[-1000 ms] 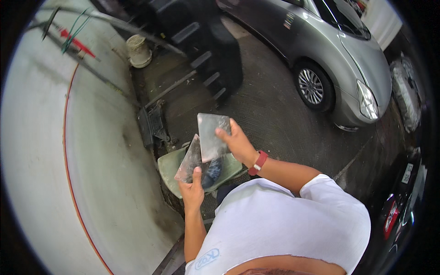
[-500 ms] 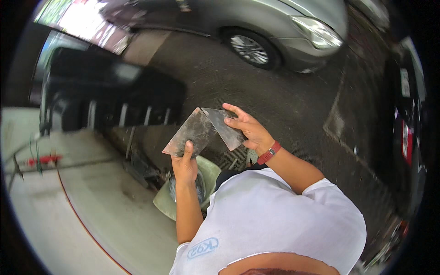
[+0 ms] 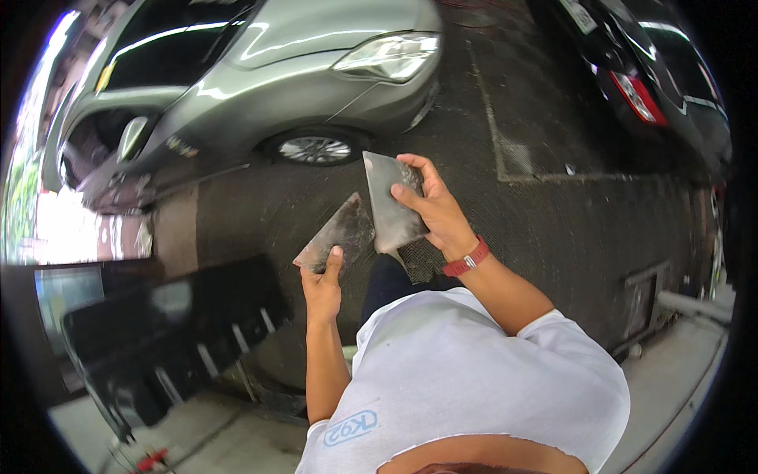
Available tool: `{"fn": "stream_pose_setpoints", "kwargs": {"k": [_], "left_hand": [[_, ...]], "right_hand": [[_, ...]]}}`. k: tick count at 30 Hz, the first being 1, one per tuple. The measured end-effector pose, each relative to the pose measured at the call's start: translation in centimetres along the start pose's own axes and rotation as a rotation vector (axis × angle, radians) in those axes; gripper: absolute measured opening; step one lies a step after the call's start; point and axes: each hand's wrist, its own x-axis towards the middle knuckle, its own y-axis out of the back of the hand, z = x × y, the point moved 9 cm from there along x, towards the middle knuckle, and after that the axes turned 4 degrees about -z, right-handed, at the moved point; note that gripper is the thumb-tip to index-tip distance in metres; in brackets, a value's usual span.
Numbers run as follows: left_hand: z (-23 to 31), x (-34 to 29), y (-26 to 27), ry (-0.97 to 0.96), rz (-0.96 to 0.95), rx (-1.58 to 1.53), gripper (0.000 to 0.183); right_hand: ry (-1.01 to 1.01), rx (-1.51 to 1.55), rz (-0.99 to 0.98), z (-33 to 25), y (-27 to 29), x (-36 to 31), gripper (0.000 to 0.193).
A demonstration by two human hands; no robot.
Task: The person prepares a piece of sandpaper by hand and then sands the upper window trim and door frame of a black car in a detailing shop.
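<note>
My left hand (image 3: 322, 291) grips the lower edge of a thin, dark, smeared flat plate (image 3: 344, 227), shaped like a filler spreader, with the thumb on its face. A second such plate (image 3: 385, 207), paler grey and smeared, is in my right hand (image 3: 442, 213). My right thumb presses on its face and the fingers lie behind it. The right plate stands more upright and higher than the left one. A narrow gap shows between the two plates. A red watch (image 3: 467, 259) is on my right wrist.
A grey car (image 3: 237, 103) stands ahead, its front wheel beyond my hands. A dark car (image 3: 632, 71) with a red tail light is at the far right. To my left is a large black panel (image 3: 174, 332). Dark, rough floor (image 3: 537, 229) extends to my right.
My view has swung right, so the grey car and black panel sit further left. The right plate has drawn away from the left one and turned more upright. Both hands keep hold.
</note>
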Motion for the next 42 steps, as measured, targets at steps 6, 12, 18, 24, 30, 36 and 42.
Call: {"fn": "stream_pose_setpoints", "kwargs": {"k": [6, 12, 18, 24, 30, 36, 42], "left_hand": [[1.2, 11.6, -8.5, -0.013, -0.301, -0.131, 0.048], [4.2, 23.0, -17.9, -0.118, -0.657, 0.297, 0.044], [6.7, 30.5, -30.1, -0.183, -0.747, 0.296, 0.036], [4.3, 35.8, -45.4, 0.076, -1.111, 0.568, 0.039], [2.4, 38.7, -60.0, 0.286, -1.363, 0.502, 0.050], [1.6, 44.8, -70.8, 0.385, -1.079, -0.048, 0.073], [1.5, 53.0, -77.4, 0.448, -1.006, -0.136, 0.073]], "right_hand": [[0.262, -0.301, 0.375, -5.0, 9.2, 7.3, 0.056], [0.242, -0.980, 0.066, -10.9, 6.3, 12.7, 0.044], [0.425, -0.290, 0.651, -18.6, 20.0, 15.5, 0.044], [0.353, -0.714, 0.623, -27.6, 27.1, 18.1, 0.041], [0.340, -0.902, 0.333, -38.8, 35.7, 20.7, 0.047], [0.278, -0.649, 0.694, -44.4, 49.6, 22.9, 0.050], [0.205, -0.298, 0.331, -44.9, 51.2, 29.4, 0.055]]}}
